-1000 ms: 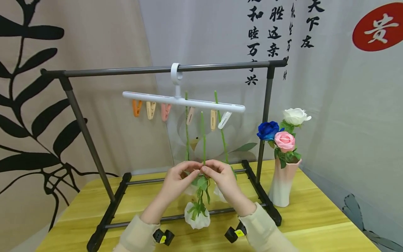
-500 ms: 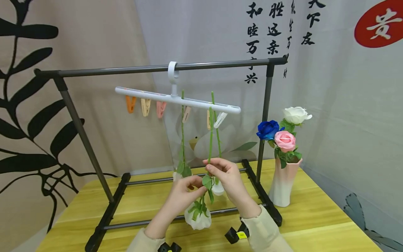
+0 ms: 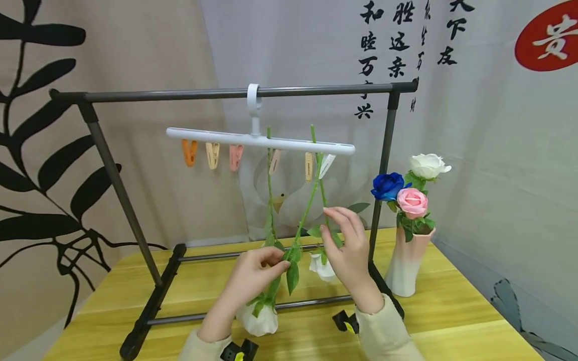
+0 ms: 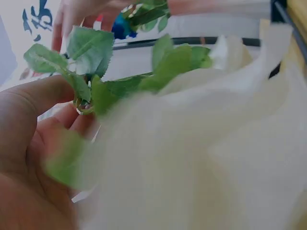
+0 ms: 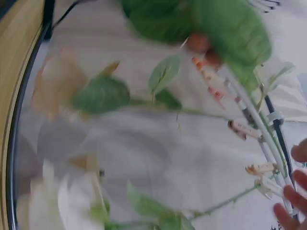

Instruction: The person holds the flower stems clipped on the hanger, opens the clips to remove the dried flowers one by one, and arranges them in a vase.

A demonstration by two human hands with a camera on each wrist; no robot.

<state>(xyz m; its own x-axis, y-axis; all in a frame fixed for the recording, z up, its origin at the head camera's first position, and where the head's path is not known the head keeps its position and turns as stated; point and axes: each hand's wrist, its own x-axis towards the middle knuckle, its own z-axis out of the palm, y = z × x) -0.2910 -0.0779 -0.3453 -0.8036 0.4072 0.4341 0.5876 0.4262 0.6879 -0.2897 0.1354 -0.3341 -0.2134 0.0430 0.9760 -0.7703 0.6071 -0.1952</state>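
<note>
My left hand [image 3: 253, 276] pinches the leafy stem of a white rose [image 3: 258, 320], which is head down. Its bare stem leans up and right to the white clothespin [image 3: 327, 165] on the white hanger [image 3: 203, 135]. In the left wrist view, blurred white petals [image 4: 192, 158] fill much of the frame beside thumb and fingers. My right hand [image 3: 349, 250] is raised with fingers apart, holding nothing, in front of another upside-down white rose [image 3: 322, 266]. A third stem [image 3: 270, 200] hangs at the pale pink clothespin [image 3: 274, 161], its bloom mostly hidden behind my left hand.
The hanger hooks over the dark rack's top bar [image 3: 180, 95]. Orange [image 3: 189, 153], cream [image 3: 212, 155] and pink [image 3: 236, 157] clothespins hang on its left half. At right, a pink-white vase [image 3: 408, 260] holds blue, pink and white roses on the wooden table [image 3: 460, 301].
My right hand has let go of the rose's stem and moved right. The left hand has kept hold of the stem; the bloom has swung left and the stem's top right.
</note>
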